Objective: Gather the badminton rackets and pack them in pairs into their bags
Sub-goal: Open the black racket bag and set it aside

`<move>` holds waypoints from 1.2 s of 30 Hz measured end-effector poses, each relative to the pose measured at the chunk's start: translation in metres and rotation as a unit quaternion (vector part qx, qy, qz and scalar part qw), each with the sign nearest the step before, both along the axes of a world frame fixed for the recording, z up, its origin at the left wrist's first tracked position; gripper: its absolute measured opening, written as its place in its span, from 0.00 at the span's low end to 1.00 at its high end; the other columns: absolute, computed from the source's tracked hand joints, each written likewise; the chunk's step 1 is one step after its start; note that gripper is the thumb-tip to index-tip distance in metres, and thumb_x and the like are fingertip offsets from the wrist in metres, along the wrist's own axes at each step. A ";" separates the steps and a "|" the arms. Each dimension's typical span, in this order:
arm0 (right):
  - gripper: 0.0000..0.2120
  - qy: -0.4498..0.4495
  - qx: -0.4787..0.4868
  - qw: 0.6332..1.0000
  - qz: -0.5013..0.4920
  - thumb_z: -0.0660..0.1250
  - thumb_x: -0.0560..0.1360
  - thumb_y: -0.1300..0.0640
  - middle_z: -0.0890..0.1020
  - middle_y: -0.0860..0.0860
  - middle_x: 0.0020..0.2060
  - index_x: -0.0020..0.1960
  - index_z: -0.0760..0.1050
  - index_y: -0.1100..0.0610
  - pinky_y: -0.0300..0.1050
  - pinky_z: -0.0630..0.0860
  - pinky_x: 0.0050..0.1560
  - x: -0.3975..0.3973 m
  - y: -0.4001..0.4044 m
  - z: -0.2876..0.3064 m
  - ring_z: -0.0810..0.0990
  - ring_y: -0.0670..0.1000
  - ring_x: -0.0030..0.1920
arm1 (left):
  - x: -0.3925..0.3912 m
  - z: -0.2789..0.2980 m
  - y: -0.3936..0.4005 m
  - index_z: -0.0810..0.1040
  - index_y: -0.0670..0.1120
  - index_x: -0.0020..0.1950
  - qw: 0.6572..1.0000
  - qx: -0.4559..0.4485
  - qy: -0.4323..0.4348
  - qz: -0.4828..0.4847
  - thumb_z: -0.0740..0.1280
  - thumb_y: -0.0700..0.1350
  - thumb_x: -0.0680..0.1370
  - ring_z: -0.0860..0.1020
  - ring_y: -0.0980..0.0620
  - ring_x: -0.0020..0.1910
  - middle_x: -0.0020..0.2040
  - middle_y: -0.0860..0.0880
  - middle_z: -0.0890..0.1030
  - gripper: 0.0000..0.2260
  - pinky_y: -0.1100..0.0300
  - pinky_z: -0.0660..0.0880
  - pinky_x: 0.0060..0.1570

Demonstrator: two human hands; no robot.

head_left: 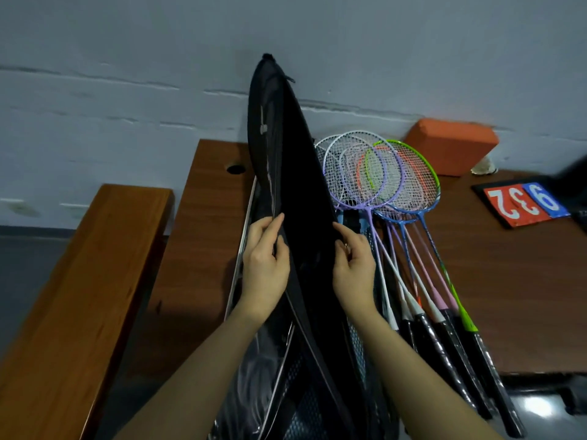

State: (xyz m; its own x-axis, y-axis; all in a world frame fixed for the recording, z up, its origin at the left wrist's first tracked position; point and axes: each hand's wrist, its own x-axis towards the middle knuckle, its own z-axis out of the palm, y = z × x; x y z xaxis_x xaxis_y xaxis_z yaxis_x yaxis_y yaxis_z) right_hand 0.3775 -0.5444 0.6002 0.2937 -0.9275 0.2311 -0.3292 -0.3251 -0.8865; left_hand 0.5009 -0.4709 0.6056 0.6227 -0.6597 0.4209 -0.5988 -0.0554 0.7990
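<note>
A long black racket bag (286, 160) stands upright in front of me, its tip up against the wall. My left hand (265, 258) pinches its left edge and my right hand (354, 265) pinches its right edge, at the same height. Several loose rackets (374, 176) with purple, white, orange, blue and green frames lie fanned on the brown table (508, 281) right of the bag, handles (451, 344) toward me. More bags (270, 376), some see-through with rackets inside, lie under the held bag.
An orange block (451, 147) leans on the wall at the table's back. A flip scoreboard (524, 203) with red and blue number cards lies at the right. A wooden bench (79, 296) runs along the left. The table has a cable hole (235, 168).
</note>
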 end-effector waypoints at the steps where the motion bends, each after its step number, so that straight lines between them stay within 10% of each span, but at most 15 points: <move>1: 0.16 0.011 0.010 1.000 0.006 0.59 0.78 0.65 0.76 0.52 0.52 0.64 0.73 0.55 0.32 0.72 0.54 -0.005 -0.006 -0.003 0.76 0.41 0.50 | -0.001 0.001 -0.005 0.74 0.37 0.63 1.000 -0.002 -0.015 -0.004 0.62 0.31 0.75 0.72 0.58 0.53 0.57 0.41 0.74 0.16 0.77 0.64 0.55; 14: 0.15 0.063 0.087 0.993 0.052 0.62 0.79 0.56 0.73 0.49 0.49 0.65 0.71 0.53 0.29 0.70 0.48 -0.086 -0.074 -0.033 0.74 0.40 0.48 | -0.046 -0.020 -0.049 0.75 0.38 0.63 0.998 0.059 0.013 -0.011 0.63 0.33 0.76 0.74 0.57 0.51 0.58 0.42 0.74 0.15 0.67 0.71 0.52; 18: 0.13 0.193 0.029 0.981 -0.012 0.67 0.75 0.57 0.78 0.53 0.48 0.59 0.76 0.58 0.51 0.75 0.47 -0.115 -0.090 -0.056 0.78 0.53 0.47 | -0.052 -0.026 -0.052 0.76 0.37 0.62 0.997 0.073 0.009 -0.013 0.64 0.33 0.76 0.72 0.64 0.38 0.55 0.42 0.74 0.15 0.76 0.67 0.40; 24: 0.09 0.377 -0.050 0.925 -0.005 0.71 0.71 0.52 0.77 0.56 0.44 0.46 0.79 0.58 0.53 0.65 0.49 -0.119 -0.093 -0.083 0.73 0.60 0.48 | -0.062 -0.036 -0.060 0.76 0.37 0.62 0.995 0.090 0.030 -0.010 0.65 0.32 0.75 0.72 0.64 0.35 0.49 0.46 0.74 0.15 0.77 0.66 0.38; 29: 0.05 0.314 -0.049 0.947 -0.041 0.71 0.72 0.59 0.78 0.55 0.43 0.45 0.81 0.60 0.48 0.59 0.50 -0.115 -0.092 -0.086 0.74 0.58 0.46 | -0.059 -0.043 -0.055 0.77 0.37 0.60 0.996 0.086 -0.001 0.001 0.66 0.31 0.73 0.72 0.63 0.35 0.47 0.48 0.75 0.15 0.76 0.67 0.38; 36: 0.11 0.250 -0.093 0.964 0.005 0.66 0.73 0.58 0.81 0.56 0.40 0.52 0.81 0.64 0.50 0.75 0.31 -0.136 -0.102 -0.074 0.79 0.59 0.35 | -0.063 -0.045 -0.060 0.77 0.38 0.61 0.997 0.081 0.019 -0.004 0.66 0.31 0.74 0.71 0.61 0.33 0.47 0.50 0.74 0.16 0.75 0.67 0.36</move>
State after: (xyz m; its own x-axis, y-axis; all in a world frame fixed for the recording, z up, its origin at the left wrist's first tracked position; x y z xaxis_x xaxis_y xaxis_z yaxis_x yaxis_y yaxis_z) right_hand 0.2413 -0.6460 0.5263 0.4195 -0.8804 0.2211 -0.6961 -0.4684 -0.5441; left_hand 0.4378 -0.5305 0.5605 0.6306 -0.7218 0.2853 -0.5698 -0.1810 0.8016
